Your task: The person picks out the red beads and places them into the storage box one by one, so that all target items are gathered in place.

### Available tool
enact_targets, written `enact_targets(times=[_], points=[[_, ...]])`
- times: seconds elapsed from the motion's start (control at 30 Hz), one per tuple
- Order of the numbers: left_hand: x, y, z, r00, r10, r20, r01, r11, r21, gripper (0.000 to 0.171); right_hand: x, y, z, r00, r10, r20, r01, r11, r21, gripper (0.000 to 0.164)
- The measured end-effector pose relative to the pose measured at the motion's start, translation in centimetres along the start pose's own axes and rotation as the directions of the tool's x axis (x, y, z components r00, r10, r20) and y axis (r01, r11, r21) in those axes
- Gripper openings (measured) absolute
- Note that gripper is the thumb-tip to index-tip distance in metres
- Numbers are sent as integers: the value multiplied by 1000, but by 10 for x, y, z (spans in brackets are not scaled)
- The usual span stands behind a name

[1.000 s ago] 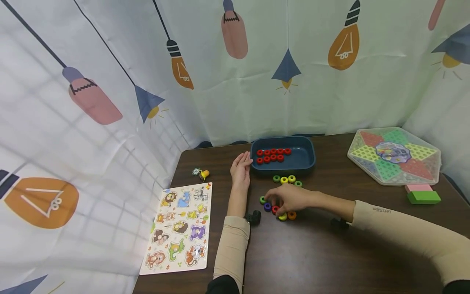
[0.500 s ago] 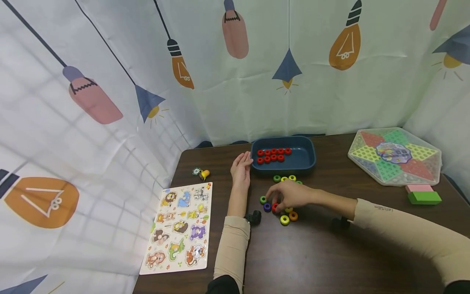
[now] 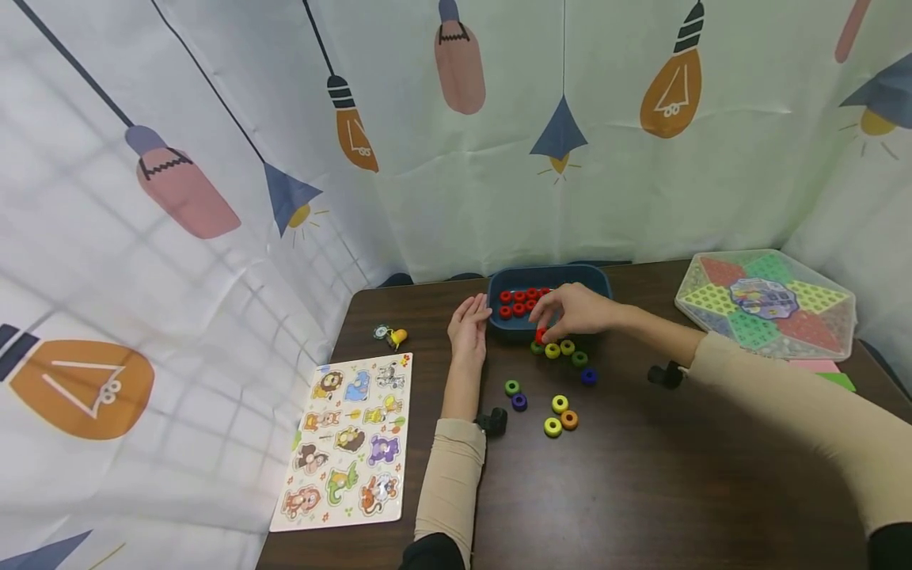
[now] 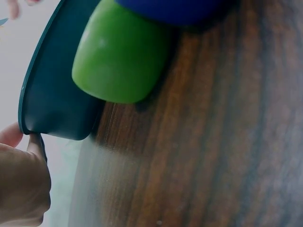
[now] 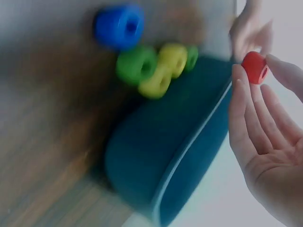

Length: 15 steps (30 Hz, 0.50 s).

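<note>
My right hand point(image 3: 580, 309) pinches a red bead point(image 5: 254, 67) between thumb and fingertips, just above the front rim of a dark blue tray point(image 3: 509, 331). Red beads point(image 3: 506, 312) lie in two rows inside the tray's left part; the hand covers some of them. Along the tray's left end rests my left hand point(image 3: 468, 336), fingers straight, its thumb touching the tray. Before the tray stand green and yellow beads point(image 3: 552, 353) and a blue bead point(image 3: 589, 381). Nearer me are a green bead point(image 3: 512, 392), a purple bead point(image 3: 519, 407), two yellow beads point(image 3: 552, 433) and an orange bead point(image 3: 569, 426).
An animal puzzle board point(image 3: 359, 467) lies at the left of the table, with a small yellow trinket point(image 3: 397, 338) behind it. At the back right is a hexagonal game box point(image 3: 765, 301), with pink and green blocks point(image 3: 837, 380) partly behind my right sleeve.
My right hand has lifted the red bead from the near group and carried it up to the tray's front rim. One yellow bead had slid slightly nearer me. My left hand stays put.
</note>
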State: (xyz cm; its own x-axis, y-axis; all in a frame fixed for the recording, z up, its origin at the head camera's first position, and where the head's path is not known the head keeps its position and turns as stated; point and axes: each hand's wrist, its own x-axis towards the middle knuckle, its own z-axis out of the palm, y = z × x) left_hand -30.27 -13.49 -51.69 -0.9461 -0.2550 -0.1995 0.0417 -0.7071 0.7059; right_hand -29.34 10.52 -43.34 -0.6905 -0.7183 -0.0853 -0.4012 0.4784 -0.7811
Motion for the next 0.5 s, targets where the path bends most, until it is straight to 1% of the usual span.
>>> enact_targets(times=[0.17,0.23,0.3,0.4,0.5], points=[[-1,2,0,1000,2,-5,-2,1000,5,57,17,26,-27,995,83,-56,-81,996,41,41],[-1,2,0,1000,-7,-4,7,1000,2,56,22,36,-33,991,111,-78,-107,992,62,42],[-1,2,-1,1000,-13,-4,13,1000,-5,56,26,44,-38,986,134,-95,-129,990,54,42],[-1,1,-2,1000,-16,5,16,1000,-17,57,32,55,-40,982,158,-108,-156,987,22,40],[0,0,-2,1000,-11,14,12,1000,-17,58,37,67,-40,978,161,-135,-173,981,-85,36]])
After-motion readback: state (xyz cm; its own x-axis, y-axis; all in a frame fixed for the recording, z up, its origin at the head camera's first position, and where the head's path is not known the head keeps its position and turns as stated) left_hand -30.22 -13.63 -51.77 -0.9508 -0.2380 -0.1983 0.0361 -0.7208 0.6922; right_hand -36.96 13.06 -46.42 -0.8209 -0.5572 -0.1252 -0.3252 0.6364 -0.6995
